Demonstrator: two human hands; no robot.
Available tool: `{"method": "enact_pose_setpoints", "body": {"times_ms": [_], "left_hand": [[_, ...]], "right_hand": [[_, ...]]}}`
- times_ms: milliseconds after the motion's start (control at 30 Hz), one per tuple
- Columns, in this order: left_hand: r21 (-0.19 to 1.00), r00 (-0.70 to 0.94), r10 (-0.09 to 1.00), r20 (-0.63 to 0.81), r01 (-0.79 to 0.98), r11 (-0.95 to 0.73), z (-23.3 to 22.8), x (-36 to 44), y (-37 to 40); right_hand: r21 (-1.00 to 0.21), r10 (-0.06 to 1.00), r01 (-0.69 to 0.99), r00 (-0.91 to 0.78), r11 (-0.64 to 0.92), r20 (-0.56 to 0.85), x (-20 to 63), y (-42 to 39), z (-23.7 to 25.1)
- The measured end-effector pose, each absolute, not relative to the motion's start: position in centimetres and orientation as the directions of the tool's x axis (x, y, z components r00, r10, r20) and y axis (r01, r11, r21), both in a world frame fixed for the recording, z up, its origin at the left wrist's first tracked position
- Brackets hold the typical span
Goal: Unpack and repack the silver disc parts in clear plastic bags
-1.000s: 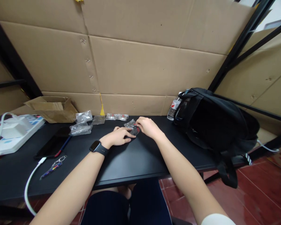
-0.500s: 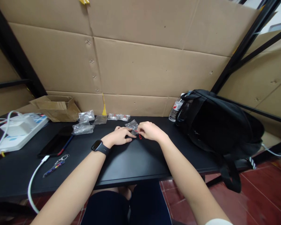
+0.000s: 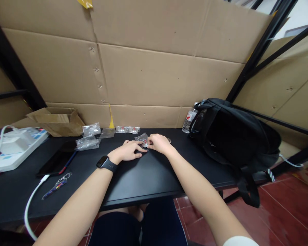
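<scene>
A small clear plastic bag (image 3: 141, 137) with a silver and red item (image 3: 145, 144) at its near end lies on the black table, between my hands. My left hand (image 3: 128, 150), with a dark watch on the wrist, rests palm down with its fingers stretched out, the index fingertip at the bag's left side. At the bag's right edge, the fingers of my right hand (image 3: 157, 142) are pinched together. Its fingertips partly cover the bag and the red item. Part of a pale ring-like thing (image 3: 169, 140) shows just behind the right hand.
More clear bags (image 3: 87, 142) lie to the left, and two bags with red items (image 3: 127, 130) at the back. A phone (image 3: 58, 159), a keychain (image 3: 56, 185), a power strip (image 3: 17, 153) and an open cardboard box (image 3: 64, 128) are left. A bottle (image 3: 189, 121) and black backpack (image 3: 236, 133) stand right.
The red loop that hung below my right fingers no longer shows there; a silver and red item is now visible at the bag. The pale ring behind my right hand has come into view.
</scene>
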State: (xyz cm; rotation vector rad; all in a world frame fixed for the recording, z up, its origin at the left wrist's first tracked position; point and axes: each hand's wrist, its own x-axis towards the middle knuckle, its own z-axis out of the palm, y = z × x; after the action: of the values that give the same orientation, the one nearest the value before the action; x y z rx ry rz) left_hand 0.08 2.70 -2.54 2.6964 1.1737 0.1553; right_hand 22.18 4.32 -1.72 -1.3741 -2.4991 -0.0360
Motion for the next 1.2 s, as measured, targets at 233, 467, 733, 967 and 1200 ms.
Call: {"method": "enact_pose_setpoints", "body": {"times_ms": [233,467,733,967,1200], "left_hand": [[0.236,0.688,0.726,0.01,0.704,-0.67,-2.3,0.1,2.4],[0.245,0.68,0.733,0.031,0.706,-0.665,-2.2,0.2,2.2],[0.29,0.549,0.743,0.383,0.692,-0.661,-2.8,-0.1,3.4],[0.206,0.457,0.816,0.354,0.813,-0.545,-2.7,1.0,3.2],[0.436,0.252,0.913,0.321,0.816,-0.379,-2.8,0.5,3.9]], "right_hand": [[-0.155,0.86,0.884,-0.366,0.441,0.356,21.8,5.3,-2.6],[-0.209,0.883,0.921,-0.22,0.328,0.415,20.6,6.3,-3.5],[-0.507,0.746,0.547,-0.513,0.666,0.425,24.1,7.0,-2.7],[-0.475,0.775,0.615,-0.538,0.629,0.33,24.7,7.0,-2.9],[-0.687,0.864,0.544,-0.426,0.482,0.268,24.6,7.5,-3.1]]}}
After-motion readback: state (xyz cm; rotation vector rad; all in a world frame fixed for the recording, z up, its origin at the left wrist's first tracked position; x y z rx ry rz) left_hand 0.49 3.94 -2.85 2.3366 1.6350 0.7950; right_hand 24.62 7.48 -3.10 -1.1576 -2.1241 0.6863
